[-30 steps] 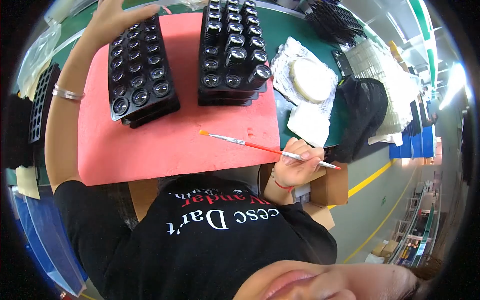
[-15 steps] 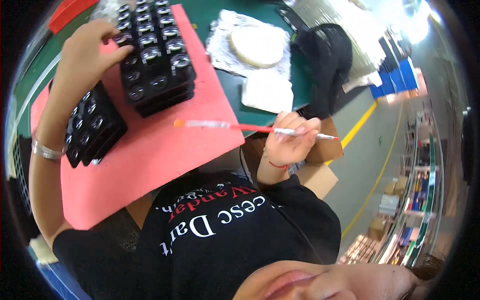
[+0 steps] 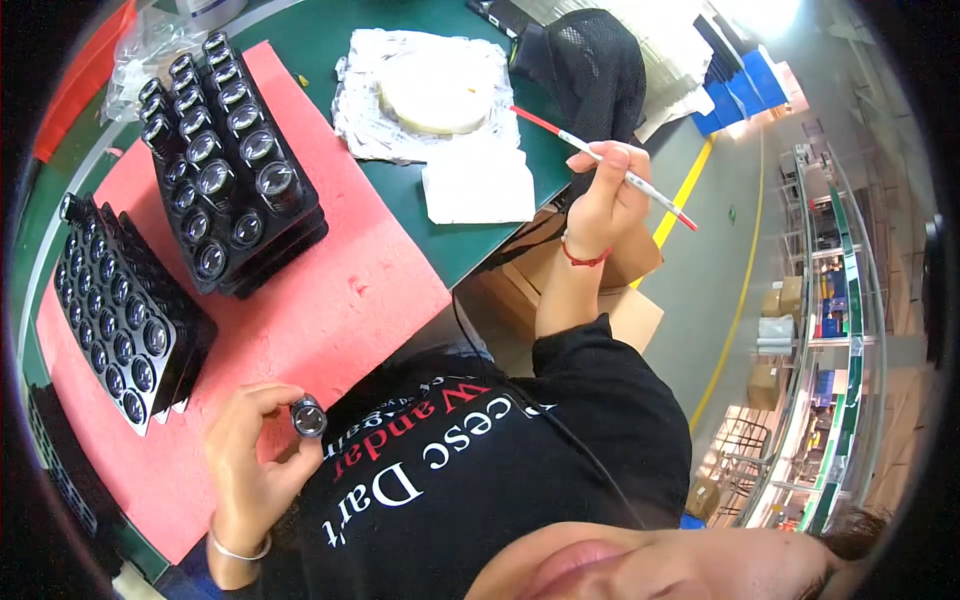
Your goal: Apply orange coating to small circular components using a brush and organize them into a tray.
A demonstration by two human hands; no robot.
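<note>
The left hand (image 3: 248, 452) is pinching a black lens barrel (image 3: 309, 417), end-on to the viewer, at eight o'clock from the right hand (image 3: 612, 195), which is holding a brush (image 3: 545, 127) pointing toward ten o'clock.

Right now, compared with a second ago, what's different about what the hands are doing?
The left hand came back from the black trays toward the black T-shirt, now holding a black lens barrel. The right hand swung the tip of the paintbrush from over the pink foam mat to the round white disc. It kept its grip, and the trays stayed on the mat.
</note>
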